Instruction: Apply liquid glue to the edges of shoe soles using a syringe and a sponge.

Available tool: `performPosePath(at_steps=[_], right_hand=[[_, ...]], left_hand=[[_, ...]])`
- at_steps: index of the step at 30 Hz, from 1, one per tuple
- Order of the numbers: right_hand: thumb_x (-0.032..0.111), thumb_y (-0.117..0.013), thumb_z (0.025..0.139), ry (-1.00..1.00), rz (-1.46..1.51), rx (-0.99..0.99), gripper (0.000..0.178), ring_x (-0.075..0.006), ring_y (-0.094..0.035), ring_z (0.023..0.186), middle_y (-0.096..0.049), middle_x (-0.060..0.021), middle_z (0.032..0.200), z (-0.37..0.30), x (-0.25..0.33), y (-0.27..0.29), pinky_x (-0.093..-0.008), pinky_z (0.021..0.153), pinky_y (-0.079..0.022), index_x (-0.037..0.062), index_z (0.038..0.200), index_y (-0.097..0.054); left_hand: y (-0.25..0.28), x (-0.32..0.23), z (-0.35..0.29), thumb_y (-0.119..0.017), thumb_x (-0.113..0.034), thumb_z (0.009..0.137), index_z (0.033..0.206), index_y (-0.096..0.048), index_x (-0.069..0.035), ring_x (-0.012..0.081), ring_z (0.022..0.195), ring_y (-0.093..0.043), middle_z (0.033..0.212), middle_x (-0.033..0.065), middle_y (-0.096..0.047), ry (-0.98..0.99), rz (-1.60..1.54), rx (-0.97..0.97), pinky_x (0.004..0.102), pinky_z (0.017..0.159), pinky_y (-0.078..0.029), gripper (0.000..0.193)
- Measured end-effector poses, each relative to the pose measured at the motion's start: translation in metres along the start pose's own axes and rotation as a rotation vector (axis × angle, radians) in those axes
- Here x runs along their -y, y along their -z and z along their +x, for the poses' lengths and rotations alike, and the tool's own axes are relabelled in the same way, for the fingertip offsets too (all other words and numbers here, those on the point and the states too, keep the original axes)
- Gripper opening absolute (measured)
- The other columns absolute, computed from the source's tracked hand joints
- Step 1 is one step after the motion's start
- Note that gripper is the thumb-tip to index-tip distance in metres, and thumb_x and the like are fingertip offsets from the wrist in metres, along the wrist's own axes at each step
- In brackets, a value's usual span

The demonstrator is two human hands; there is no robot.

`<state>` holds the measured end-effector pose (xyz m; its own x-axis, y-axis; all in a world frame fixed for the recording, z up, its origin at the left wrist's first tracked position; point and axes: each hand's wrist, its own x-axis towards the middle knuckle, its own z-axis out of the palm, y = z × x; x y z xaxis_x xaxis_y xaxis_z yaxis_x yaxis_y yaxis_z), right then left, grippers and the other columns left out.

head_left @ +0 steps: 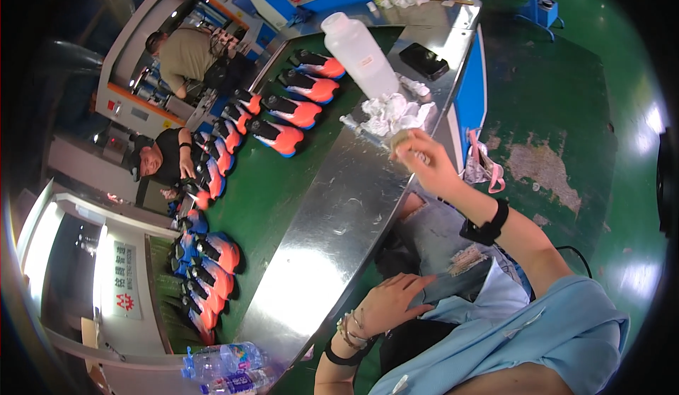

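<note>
My right hand [430, 163] is raised over the edge of a metal bench [332, 218], its fingers closed. Whatever is in its fingers, if anything, cannot be made out. Right beside it lies a heap of crumpled white tissue or cloth [396, 114]. Behind the heap, a tall white plastic bottle [362, 59] stands without a visible cap. A black phone [424, 61] rests flat on the bench to the right of the bottle. My left hand [387, 303], with bracelets at the wrist, is held over my lap, fingers stretched out and holding nothing.
Rows of orange, black and blue shoes [281, 137] stand on a green surface [276, 197] beyond the bench. Clear plastic bottles [230, 363] lie at its lower left end. Two people work by machines [141, 115] at upper left. A pink-strapped bag [481, 165] is right of the bench.
</note>
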<state>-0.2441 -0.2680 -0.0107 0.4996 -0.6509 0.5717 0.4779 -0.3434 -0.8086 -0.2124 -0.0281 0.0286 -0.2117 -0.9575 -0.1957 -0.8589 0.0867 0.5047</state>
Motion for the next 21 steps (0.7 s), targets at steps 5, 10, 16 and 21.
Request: performPosePath(at_steps=[5, 10, 16, 21], right_hand=[[0.007, -0.059, 0.078, 0.087, -0.138, -0.075, 0.007, -0.0173, -0.052, 0.084, -0.055, -0.0068, 0.087, 0.024, -0.056, -0.011, -0.0263, 0.074, -0.040, 0.0016, 0.081, -0.060], [0.007, -0.059, 0.078, -0.050, -0.074, -0.169, 0.007, -0.0188, -0.051, 0.085, -0.054, -0.0080, 0.089, 0.028, -0.055, -0.042, -0.0266, 0.076, -0.040, 0.0021, 0.083, -0.060], [0.005, -0.059, 0.075, 0.117, -0.185, -0.212, 0.011, -0.0242, -0.052, 0.091, -0.053, -0.0133, 0.094, 0.022, -0.042, -0.079, -0.0300, 0.079, -0.040, 0.0035, 0.086, -0.061], [0.005, -0.061, 0.072, 0.045, -0.234, -0.213, 0.012, -0.0274, -0.052, 0.094, -0.051, -0.0149, 0.103, 0.030, -0.063, -0.073, -0.0331, 0.081, -0.041, 0.0066, 0.084, -0.062]], left_hand=[[0.003, 0.011, -0.022, -0.060, -0.031, 0.079, 0.121, -0.044, -0.010, 0.0278, 0.086, -0.056, 0.101, 0.0114, -0.055, 0.252, -0.122, -0.005, 0.0323, 0.074, -0.047, 0.049], [-0.025, 0.014, -0.096, -0.062, -0.029, 0.079, 0.122, -0.044, -0.010, 0.0270, 0.091, -0.058, 0.106, 0.0107, -0.057, 0.647, -0.255, -0.138, 0.0317, 0.076, -0.048, 0.051], [-0.060, -0.019, -0.161, -0.059, -0.034, 0.080, 0.121, -0.044, -0.009, 0.0282, 0.092, -0.059, 0.104, 0.0093, -0.059, 0.943, -0.472, -0.010, 0.0334, 0.078, -0.047, 0.050], [-0.047, -0.005, -0.118, -0.056, -0.033, 0.082, 0.122, -0.043, -0.008, 0.0288, 0.096, -0.057, 0.107, 0.0109, -0.058, 0.898, -0.416, -0.038, 0.0344, 0.081, -0.045, 0.049]])
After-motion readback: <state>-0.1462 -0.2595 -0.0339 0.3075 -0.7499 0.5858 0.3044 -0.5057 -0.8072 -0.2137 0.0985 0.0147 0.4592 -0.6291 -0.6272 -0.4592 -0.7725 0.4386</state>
